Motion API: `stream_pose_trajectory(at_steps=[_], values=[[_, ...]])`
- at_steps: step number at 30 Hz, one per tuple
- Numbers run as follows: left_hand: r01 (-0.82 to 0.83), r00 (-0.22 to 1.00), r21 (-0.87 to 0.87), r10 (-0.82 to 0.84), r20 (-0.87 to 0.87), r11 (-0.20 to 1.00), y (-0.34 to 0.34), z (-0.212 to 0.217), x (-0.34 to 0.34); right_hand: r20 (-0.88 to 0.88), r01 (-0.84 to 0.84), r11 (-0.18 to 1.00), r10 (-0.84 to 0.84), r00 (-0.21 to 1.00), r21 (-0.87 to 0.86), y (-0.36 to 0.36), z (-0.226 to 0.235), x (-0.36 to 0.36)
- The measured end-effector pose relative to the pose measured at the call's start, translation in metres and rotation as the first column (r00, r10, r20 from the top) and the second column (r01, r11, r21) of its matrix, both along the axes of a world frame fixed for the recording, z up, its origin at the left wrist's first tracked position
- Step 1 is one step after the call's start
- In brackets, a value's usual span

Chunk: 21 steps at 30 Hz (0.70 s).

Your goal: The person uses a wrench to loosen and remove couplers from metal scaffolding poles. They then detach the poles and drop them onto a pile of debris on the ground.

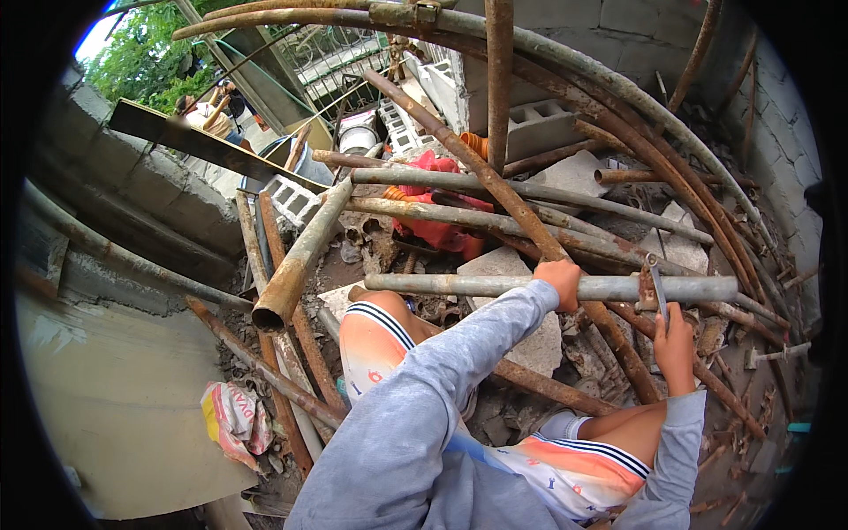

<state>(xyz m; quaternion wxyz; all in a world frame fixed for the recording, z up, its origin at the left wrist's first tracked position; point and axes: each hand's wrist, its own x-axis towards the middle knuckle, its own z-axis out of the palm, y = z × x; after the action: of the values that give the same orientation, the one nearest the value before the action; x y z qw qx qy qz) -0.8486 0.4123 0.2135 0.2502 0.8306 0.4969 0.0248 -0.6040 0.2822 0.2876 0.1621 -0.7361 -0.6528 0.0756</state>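
A grey metal pipe (477, 284) lies crosswise in front of me, above the debris. Around its right part sits a small rusty clamp (647, 290). My left hand (558, 283) is closed round the pipe, left of the clamp, where a long rusty pipe (521, 216) crosses at a slant. In my right hand (675, 346) is a silvery wrench (659, 290), its upper end against the clamp. My right fingers are wrapped round its lower end, which they hide.
Several rusty and grey pipes surround me, one with its open end (272, 316) toward me. Curved pipes (618, 88) arch over the right side. Broken concrete (530, 340), hollow blocks (534, 128), a red plastic bag (433, 221) and a crumpled sack (237, 422) lie about. Another person (212, 117) is far left.
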Motion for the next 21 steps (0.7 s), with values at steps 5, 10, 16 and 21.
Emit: stream_pose_trajectory(at_steps=[5,10,16,21], values=[[0.115,0.976,-0.016,-0.116,-0.185,0.993,-0.007,-0.046,-0.03,0.078,-0.108,0.987,0.118,0.99,-0.12,-0.009,-0.032,0.015],[0.152,0.963,0.017,-0.144,-0.227,0.988,-0.009,-0.069,-0.05,0.052,-0.112,0.945,0.134,0.99,-0.308,-0.009,-0.04,-0.002],[0.109,0.979,0.006,-0.106,-0.176,0.994,-0.016,-0.082,-0.059,-0.019,-0.191,0.95,0.193,0.981,-0.247,-0.011,-0.045,-0.007],[-0.021,0.99,-0.11,0.006,-0.14,0.994,-0.014,-0.119,-0.05,-0.004,-0.242,0.935,0.249,0.968,-0.258,-0.015,-0.044,-0.009]])
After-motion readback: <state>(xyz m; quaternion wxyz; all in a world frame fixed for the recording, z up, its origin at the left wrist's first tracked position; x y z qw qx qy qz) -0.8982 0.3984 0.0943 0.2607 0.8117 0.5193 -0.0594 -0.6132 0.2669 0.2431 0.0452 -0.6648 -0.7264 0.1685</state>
